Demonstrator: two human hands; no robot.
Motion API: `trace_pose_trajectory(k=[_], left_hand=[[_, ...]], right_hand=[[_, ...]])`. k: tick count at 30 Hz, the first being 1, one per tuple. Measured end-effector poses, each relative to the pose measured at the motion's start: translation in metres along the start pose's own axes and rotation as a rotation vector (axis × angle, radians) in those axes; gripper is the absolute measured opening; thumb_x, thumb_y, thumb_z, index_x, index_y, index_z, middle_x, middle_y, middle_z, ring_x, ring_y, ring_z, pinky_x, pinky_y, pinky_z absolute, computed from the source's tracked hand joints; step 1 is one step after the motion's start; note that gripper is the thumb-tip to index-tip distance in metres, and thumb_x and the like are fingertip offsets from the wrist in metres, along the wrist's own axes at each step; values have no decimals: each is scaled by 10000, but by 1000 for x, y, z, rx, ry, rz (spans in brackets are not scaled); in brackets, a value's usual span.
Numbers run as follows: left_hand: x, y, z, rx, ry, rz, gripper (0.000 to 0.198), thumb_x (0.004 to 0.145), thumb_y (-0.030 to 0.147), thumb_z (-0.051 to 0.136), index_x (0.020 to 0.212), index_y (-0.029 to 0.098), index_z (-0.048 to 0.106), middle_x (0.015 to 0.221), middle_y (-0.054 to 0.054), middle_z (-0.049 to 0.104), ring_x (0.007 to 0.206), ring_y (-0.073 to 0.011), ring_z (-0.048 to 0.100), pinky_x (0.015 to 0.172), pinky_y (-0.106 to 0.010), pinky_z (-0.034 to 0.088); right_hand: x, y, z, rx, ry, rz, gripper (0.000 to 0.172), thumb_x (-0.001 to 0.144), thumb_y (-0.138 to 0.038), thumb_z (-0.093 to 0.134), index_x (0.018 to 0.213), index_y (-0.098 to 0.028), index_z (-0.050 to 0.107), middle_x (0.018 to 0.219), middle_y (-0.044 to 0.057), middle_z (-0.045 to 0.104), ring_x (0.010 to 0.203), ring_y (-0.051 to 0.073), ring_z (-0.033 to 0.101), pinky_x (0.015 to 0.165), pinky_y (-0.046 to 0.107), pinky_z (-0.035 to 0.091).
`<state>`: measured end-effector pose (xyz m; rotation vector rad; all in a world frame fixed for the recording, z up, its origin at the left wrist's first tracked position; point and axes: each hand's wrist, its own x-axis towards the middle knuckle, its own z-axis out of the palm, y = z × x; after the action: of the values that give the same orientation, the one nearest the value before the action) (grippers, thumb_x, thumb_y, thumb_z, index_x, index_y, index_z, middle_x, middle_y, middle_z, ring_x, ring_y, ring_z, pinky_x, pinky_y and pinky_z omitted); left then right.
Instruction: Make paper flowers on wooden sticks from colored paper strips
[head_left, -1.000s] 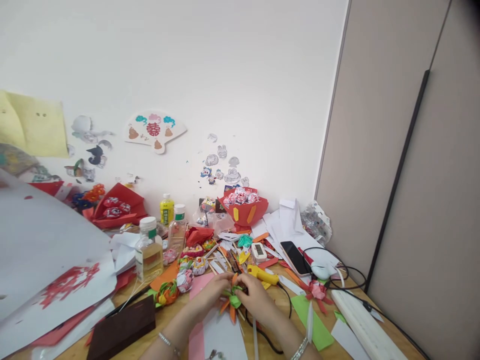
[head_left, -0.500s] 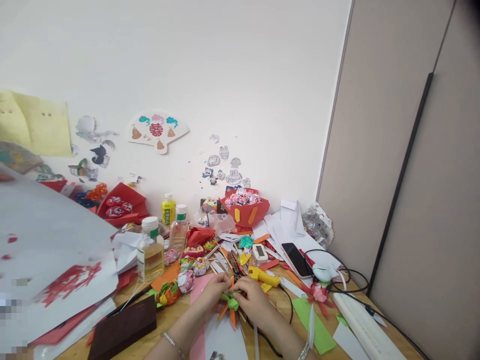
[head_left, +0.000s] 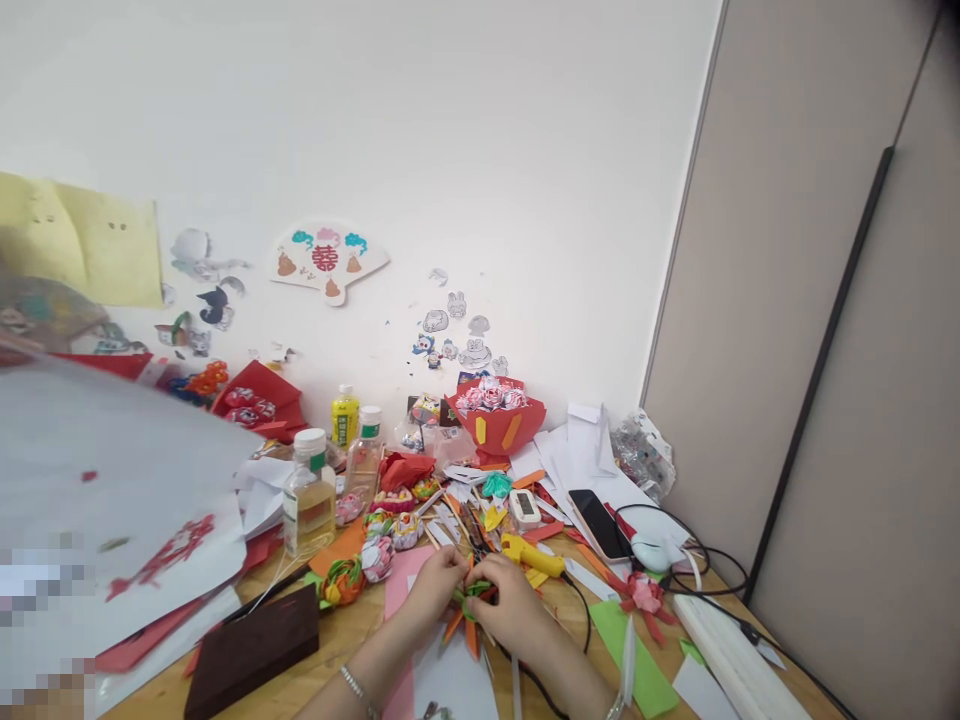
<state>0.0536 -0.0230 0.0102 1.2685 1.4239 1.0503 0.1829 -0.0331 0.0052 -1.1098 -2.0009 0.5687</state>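
Both of my hands meet at the middle front of the table around a paper flower [head_left: 471,632] with green and orange strips. My left hand [head_left: 442,583] pinches it from the left, fingertips closed on its upper part. From the other side my right hand [head_left: 504,595] has its fingers closed round the green part. Orange strips poke out below the fingers; the flower's far side is hidden. Just beyond my right hand lies a yellow glue gun [head_left: 534,555]. White paper [head_left: 454,680] and a pink sheet [head_left: 399,640] lie beneath my hands.
Finished paper flowers [head_left: 341,582], bottles [head_left: 309,500] and a dark brown block [head_left: 255,650] are on the left. To the right are a phone [head_left: 600,523], cables, green paper [head_left: 636,660] and a white power strip [head_left: 739,655]. A large white sheet [head_left: 172,480] covers the far left.
The view has shifted slightly, so things appear farther right. In my fingers the flower has turned a little, and its green part is more covered. The large sheet at left has moved.
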Motion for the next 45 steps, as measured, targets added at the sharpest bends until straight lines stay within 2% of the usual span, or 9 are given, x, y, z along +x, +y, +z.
trace_pose_trajectory(k=[8, 12, 18, 22, 26, 29, 32, 39, 45], left_hand=[[1, -4, -1, -10, -15, 12, 55, 648, 161, 403, 620, 207, 413, 505, 78, 391, 438, -106, 422, 398, -192, 298], [5, -6, -2, -16, -9, 91, 47, 635, 194, 443, 597, 206, 416, 529, 72, 403, 481, -110, 432, 437, -203, 326], [13, -7, -3, -23, 5, 222, 164, 631, 306, 529, 559, 205, 422, 552, 64, 424, 563, -127, 460, 533, -230, 378], [8, 1, -6, -181, -32, 249, 298, 671, 484, 553, 645, 203, 458, 620, 55, 473, 603, -131, 498, 554, -236, 422], [0, 10, -9, -322, -93, 222, 397, 641, 571, 604, 707, 197, 485, 710, 26, 551, 674, -146, 558, 612, -263, 473], [-4, 14, -9, -348, -148, 242, 417, 581, 534, 693, 685, 195, 475, 804, -8, 606, 726, -167, 586, 644, -282, 482], [-7, 17, -8, -371, -231, 267, 399, 559, 463, 739, 644, 193, 458, 901, -36, 632, 767, -184, 595, 664, -292, 475], [-12, 20, -8, -366, -262, 327, 290, 577, 313, 733, 623, 192, 473, 806, -12, 631, 746, -163, 562, 690, -269, 416], [-6, 15, -9, -351, -255, 349, 200, 580, 221, 653, 659, 197, 471, 813, -11, 613, 771, -170, 554, 678, -264, 408]], right_hand=[[-1, 1, 1, -62, -1, -82, 159, 666, -57, 602, 722, -200, 644, 806, 7, 581, 843, 170, 526, 740, 261, 372], [-1, 1, 0, -86, 12, -94, 177, 676, -50, 589, 756, -198, 643, 822, 15, 586, 845, 176, 523, 748, 272, 375], [-1, -4, -7, -109, 6, -195, 179, 698, -40, 572, 720, -202, 646, 818, 13, 606, 840, 174, 523, 770, 289, 380], [1, -8, -15, -5, 166, -215, 159, 736, -105, 562, 812, -213, 651, 913, 34, 597, 900, 189, 527, 803, 304, 396], [7, 1, -20, 181, 354, -48, 123, 798, -212, 503, 872, -198, 600, 911, 56, 607, 891, 209, 556, 795, 327, 421], [12, 13, -15, 404, 310, 107, 125, 768, -271, 540, 860, -191, 562, 798, 42, 627, 781, 208, 595, 720, 323, 454], [16, 22, -10, 540, 304, 137, 164, 706, -247, 595, 846, -190, 535, 713, 13, 612, 708, 193, 600, 668, 303, 461], [14, 22, -9, 516, 357, 103, 239, 668, -174, 597, 901, -194, 546, 723, -3, 593, 707, 179, 583, 674, 296, 457], [13, 21, -11, 428, 288, 84, 93, 717, -234, 594, 791, -180, 582, 778, 40, 631, 735, 194, 587, 681, 301, 462]])
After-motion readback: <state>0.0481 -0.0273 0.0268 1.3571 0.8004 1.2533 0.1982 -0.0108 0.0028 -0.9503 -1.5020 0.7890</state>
